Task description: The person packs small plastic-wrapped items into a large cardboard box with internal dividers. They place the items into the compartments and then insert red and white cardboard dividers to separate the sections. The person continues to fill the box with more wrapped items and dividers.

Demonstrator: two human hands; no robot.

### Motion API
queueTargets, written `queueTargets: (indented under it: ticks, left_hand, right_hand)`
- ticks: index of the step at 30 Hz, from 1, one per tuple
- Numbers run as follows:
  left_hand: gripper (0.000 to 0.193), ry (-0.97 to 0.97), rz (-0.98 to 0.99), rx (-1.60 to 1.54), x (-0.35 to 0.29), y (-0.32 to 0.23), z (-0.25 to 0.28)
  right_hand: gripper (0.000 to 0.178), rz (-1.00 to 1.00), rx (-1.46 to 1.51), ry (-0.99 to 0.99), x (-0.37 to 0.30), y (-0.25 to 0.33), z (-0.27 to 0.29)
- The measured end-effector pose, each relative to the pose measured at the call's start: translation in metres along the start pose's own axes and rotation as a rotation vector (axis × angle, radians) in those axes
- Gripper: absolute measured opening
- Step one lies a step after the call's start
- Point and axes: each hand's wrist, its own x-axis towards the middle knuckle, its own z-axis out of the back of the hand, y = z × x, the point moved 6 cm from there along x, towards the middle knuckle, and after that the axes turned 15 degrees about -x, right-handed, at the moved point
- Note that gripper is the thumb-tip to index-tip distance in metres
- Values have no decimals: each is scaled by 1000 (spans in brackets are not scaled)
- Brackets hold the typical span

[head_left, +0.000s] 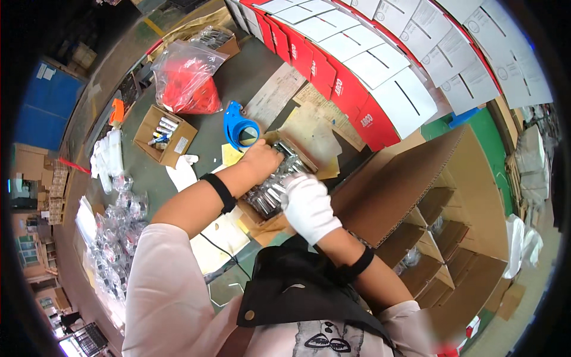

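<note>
In front of me a small cardboard box (pixel 302 152) holds many shiny metal parts (pixel 266 193) packed together. My bare left hand (pixel 262 162) reaches over its far left side, fingers curled down among the parts. On my right hand (pixel 310 208) is a white glove; its bent fingers dip into the box from the right, slightly blurred. Both hands look closed, but what lies in their fingers is hidden. A blue tape dispenser (pixel 238 128) stands just beyond my left hand. Brown and yellowish papers (pixel 315 134) lie behind the box.
At the right stands a large open carton (pixel 476 196) with dividers and plastic-wrapped items. Red and white boxes (pixel 363 77) line the back right. A carton of markers (pixel 148 134), a bag of red items (pixel 189 83) and clear-wrapped pieces (pixel 116 232) sit at the left.
</note>
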Motion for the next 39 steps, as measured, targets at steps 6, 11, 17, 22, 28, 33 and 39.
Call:
queueTargets:
  ticks: [6, 11, 17, 22, 28, 33, 39]
  left_hand:
    - [31, 98, -111, -64, -2, 3, -2]
    - [30, 210, -99, -79, -1, 3, 4]
    - [24, 190, -132, 3, -1, -5, 10]
    - [20, 98, -99, -60, -34, 6, 21]
    - [41, -545, 306, -1677, -128, 17, 48]
    - [39, -665, 186, -2530, -162, -22, 23]
    - [39, -730, 68, -2855, -159, -41, 3]
  right_hand:
    - [15, -95, -114, -7, 17, -20, -11]
    - [8, -119, -183, -21, 24, -20, -12]
    - [22, -89, -1249, -259, 46, 7, -48]
    - [32, 28, -1476, -407, 49, 28, -68]
    - [43, -102, -1279, -390, 46, 12, -116]
    - [9, 77, -667, 61, 43, 15, -102]
    - [37, -244, 215, 475, 55, 1, -52]
